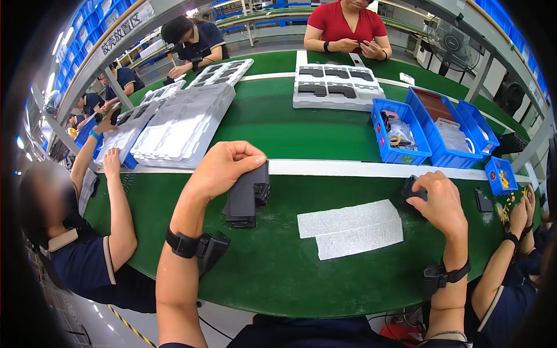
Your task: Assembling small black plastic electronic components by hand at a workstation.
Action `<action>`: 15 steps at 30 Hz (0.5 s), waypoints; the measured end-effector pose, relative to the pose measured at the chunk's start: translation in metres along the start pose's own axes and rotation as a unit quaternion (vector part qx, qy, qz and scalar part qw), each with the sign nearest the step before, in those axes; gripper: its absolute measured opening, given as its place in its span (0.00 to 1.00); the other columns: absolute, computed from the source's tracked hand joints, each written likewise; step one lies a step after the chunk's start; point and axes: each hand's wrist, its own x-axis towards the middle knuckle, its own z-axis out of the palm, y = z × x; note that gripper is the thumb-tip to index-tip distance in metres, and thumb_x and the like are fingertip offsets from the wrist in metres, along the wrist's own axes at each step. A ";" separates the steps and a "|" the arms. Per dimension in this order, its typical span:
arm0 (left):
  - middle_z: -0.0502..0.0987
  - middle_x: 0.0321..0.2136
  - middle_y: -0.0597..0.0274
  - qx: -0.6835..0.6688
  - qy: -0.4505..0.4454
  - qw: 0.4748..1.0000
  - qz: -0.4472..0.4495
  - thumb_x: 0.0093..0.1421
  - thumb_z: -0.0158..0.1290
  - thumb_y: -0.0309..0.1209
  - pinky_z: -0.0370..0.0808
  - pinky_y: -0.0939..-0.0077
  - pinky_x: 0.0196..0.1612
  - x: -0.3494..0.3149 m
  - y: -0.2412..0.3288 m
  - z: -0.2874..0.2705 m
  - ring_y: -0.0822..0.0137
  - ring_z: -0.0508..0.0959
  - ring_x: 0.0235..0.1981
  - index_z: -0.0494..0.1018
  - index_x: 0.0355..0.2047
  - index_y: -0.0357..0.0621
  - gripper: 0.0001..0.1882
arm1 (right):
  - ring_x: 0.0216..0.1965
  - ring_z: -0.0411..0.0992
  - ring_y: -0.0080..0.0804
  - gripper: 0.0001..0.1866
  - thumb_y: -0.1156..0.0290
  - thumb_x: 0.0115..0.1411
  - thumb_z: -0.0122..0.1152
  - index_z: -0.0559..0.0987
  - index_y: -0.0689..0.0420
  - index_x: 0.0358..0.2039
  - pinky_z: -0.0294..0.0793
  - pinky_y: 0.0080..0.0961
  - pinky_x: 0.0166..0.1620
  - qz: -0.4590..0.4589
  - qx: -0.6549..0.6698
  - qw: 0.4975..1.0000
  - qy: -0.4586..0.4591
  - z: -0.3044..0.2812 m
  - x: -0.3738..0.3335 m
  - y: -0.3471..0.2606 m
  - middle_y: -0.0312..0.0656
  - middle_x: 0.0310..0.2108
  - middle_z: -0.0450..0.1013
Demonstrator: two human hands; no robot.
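Green bench (pixel 278 284) with a pale sheet (pixel 357 229) lying crosswise

White trays (pixel 188 119) stand stacked at the bench's far left, and blue bins (pixel 406 155) line its right side. Co-workers sit around it, one in a red top (pixel 347 26) across the bench.

The person's left hand (pixel 222 167) is at a stack of flat black pieces (pixel 241 200). Thumb and forefinger come together at its far end; whether they pinch one piece or merely rest there cannot be told. The stack's long axis runs away from the body, its far end leaning right, so most of it lies on the near side of those fingertips.

The right hand (pixel 439 200) curls, partly open, around a small dark pile (pixel 408 185); its grip is likewise unclear.

Between the hands, the sheet has its long axis running left to right, the right end slightly farther away. Its right end is just beside the right hand, which is nearer than the left.
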 end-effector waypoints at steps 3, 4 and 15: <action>0.78 0.24 0.65 0.048 -0.011 0.999 -0.011 0.58 0.57 0.30 0.72 0.82 0.29 0.007 -0.023 -0.011 0.78 0.75 0.24 0.77 0.32 0.34 0.09 | 0.35 0.71 0.45 0.15 0.70 0.38 0.72 0.77 0.60 0.25 0.71 0.36 0.38 0.033 -0.053 0.997 -0.044 0.000 -0.003 0.018 0.45 0.27 0.75; 0.79 0.24 0.63 0.123 0.000 0.992 -0.011 0.57 0.57 0.31 0.73 0.78 0.30 0.008 -0.027 -0.009 0.75 0.76 0.25 0.77 0.33 0.34 0.10 | 0.35 0.71 0.45 0.15 0.70 0.38 0.72 0.77 0.60 0.25 0.71 0.36 0.38 0.039 -0.054 0.997 -0.043 0.000 -0.005 0.021 0.45 0.27 0.75; 0.77 0.43 0.61 -0.167 -0.092 0.980 0.054 0.59 0.56 0.28 0.69 0.79 0.49 -0.008 0.008 0.097 0.75 0.74 0.42 0.76 0.41 0.38 0.11 | 0.32 0.74 0.52 0.19 0.74 0.38 0.69 0.72 0.61 0.31 0.72 0.43 0.37 0.061 -0.038 0.991 -0.109 0.014 -0.001 0.033 0.52 0.27 0.74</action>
